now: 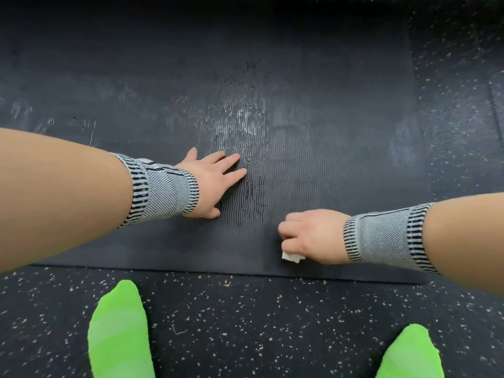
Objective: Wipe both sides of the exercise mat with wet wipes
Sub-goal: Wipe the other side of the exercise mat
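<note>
One wet wipe [293, 257] mostly hidden under right hand [311, 236].

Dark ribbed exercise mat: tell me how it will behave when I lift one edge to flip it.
The dark ribbed exercise mat looks thin and lies flat, so it will probably flop and drape. Wet streaks near the left hand suggest slick patches. The speckled rubber floor likely limits sliding.

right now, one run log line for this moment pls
left hand flat on black ribbed exercise mat | right hand grips white wet wipe near mat's front edge | wet streaks mid-mat
</note>
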